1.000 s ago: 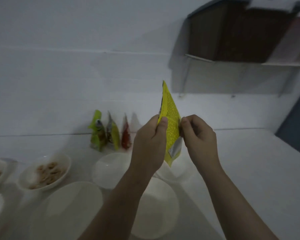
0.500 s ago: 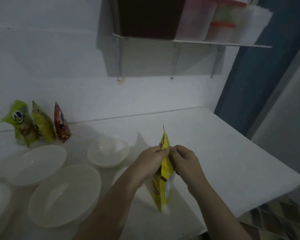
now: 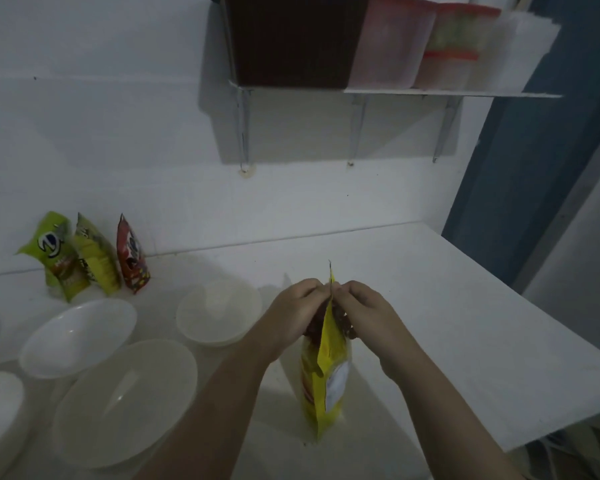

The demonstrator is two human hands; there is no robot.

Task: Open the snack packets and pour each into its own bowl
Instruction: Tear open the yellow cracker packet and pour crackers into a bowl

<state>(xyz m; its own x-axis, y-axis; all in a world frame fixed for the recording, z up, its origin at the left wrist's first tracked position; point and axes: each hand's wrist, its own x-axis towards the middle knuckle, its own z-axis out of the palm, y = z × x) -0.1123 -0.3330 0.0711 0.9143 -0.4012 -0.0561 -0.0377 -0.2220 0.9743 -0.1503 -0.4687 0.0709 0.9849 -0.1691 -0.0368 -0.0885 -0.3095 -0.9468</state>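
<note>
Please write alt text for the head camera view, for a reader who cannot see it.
Two bare hands, left hand and right hand, pinch the top of an upright yellow snack packet on a white table. Empty white bowls and three more packets are at left.

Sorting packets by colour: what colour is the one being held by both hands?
Yellow packet, with a red and a white patch; head view shows it.
</note>
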